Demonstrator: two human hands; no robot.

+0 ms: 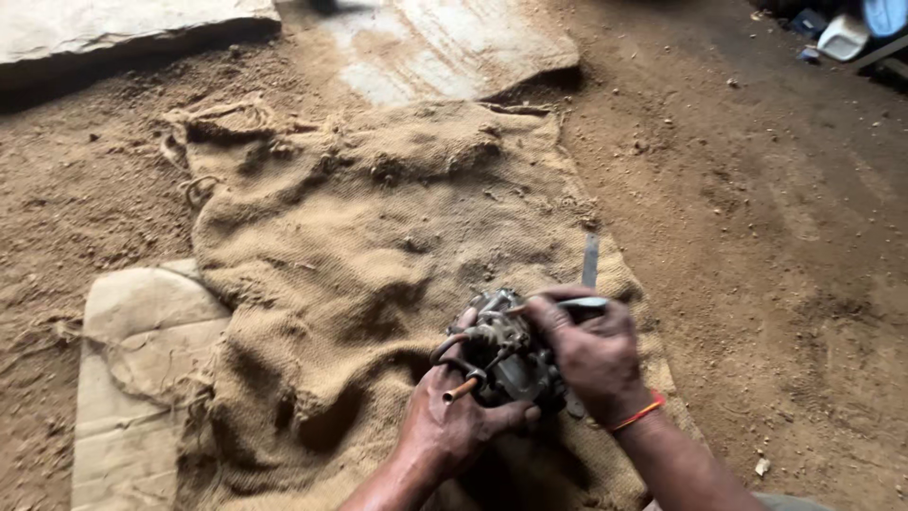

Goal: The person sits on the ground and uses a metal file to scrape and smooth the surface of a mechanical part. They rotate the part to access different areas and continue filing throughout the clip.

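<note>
My left hand (452, 426) grips a dirty grey metal engine part (501, 355), a carburetor-like body with a small copper tube and a curved hose sticking out on its left side. It rests low over a burlap sack (350, 255). My right hand (591, 350) lies on the part's right side and holds a slim grey tool (584, 305) across its top. A thin orange band circles my right wrist. A flat metal strip (590, 260) lies on the sack just beyond my right hand.
The sack is spread on a dusty dirt floor (757, 218). Worn cardboard (132, 378) lies under its left edge. A pale slab (123, 24) sits at the far left, and a white container (842, 38) at the top right.
</note>
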